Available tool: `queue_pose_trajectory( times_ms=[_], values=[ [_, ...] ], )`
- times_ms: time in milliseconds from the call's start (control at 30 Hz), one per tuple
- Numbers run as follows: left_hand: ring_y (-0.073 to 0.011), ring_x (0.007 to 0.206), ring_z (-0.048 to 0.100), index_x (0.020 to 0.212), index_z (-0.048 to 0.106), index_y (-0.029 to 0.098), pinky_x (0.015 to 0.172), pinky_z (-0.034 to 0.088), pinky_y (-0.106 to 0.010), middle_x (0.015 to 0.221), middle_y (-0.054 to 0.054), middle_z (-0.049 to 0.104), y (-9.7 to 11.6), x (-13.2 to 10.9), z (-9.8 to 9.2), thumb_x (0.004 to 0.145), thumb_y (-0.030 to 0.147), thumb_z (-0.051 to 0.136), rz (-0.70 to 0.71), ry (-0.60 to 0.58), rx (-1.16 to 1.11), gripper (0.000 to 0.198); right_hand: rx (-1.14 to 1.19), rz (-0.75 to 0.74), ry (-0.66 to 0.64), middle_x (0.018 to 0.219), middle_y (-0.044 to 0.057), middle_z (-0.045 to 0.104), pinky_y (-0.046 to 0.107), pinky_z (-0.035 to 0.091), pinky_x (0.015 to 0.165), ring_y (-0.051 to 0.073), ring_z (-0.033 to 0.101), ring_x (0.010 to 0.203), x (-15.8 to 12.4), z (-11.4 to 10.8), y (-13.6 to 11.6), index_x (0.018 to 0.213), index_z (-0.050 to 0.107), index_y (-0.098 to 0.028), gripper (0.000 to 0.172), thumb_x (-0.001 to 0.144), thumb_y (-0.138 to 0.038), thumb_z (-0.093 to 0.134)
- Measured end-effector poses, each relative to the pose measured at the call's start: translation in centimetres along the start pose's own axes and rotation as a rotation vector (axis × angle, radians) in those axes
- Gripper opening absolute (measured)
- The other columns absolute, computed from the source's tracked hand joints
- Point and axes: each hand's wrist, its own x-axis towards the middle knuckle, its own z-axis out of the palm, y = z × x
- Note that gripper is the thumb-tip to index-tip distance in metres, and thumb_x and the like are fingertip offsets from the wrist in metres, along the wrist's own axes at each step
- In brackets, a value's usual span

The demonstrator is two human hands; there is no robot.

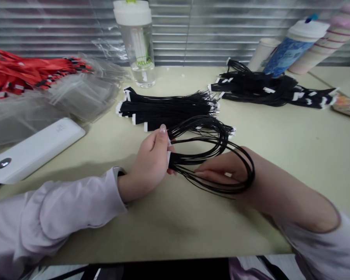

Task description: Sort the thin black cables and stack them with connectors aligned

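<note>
My left hand is closed on the white connector ends of a bundle of black wires, thumb on top. From there the wires curve out to the right in a wide loop above the table. My right hand is at the lower right part of that loop, fingers drawn together around the wires, some strands passing in front of it. Exactly which strands it grips is partly hidden. Just behind my hands lies a flat stack of black wire harnesses with white connectors at the left and thin loose tips at the right.
More black wire bundles lie at the back right. A clear bottle, a blue tumbler and a white cup stand by the blinds. Leftward are red straps, clear plastic bags and a white power bank.
</note>
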Motion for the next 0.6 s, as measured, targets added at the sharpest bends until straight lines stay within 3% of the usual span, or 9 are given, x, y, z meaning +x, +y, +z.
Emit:
queue_pose_trajectory(
  times_ms=[100,333,600],
  values=[
    [-0.0047,0.031,0.040,0.065,0.039,0.018,0.024,0.038,-0.016,0.055,0.004,0.043,0.3,-0.1,0.1,0.083,0.054,0.034,-0.013,0.026,0.061,0.040,-0.059,-0.005,0.033,0.059,-0.004,0.052,0.021,0.026,0.050,0.006,0.039,0.052,0.7,1.1,-0.7,0.069,0.052,-0.019,0.029,0.088,-0.033,0.035],
    [-0.0042,0.032,0.039,0.067,0.039,0.019,0.024,0.038,-0.014,0.057,0.003,0.044,1.1,-0.3,0.2,0.086,0.048,0.031,-0.048,0.015,0.172,0.036,-0.293,-0.036,0.165,0.051,-0.004,0.040,0.025,0.017,0.047,0.007,0.026,0.045,0.9,1.9,-1.0,0.068,0.044,-0.018,0.020,0.086,-0.025,0.037],
    [-0.0050,0.032,0.037,0.067,0.038,0.019,0.025,0.039,-0.016,0.053,0.004,0.040,1.1,-0.4,0.2,0.086,0.048,0.031,-0.043,0.004,0.188,0.036,-0.295,0.044,0.157,0.051,-0.004,0.043,0.025,0.019,0.046,0.008,0.030,0.045,0.9,1.8,-0.9,0.067,0.039,-0.020,0.023,0.087,-0.028,0.034]
  ],
)
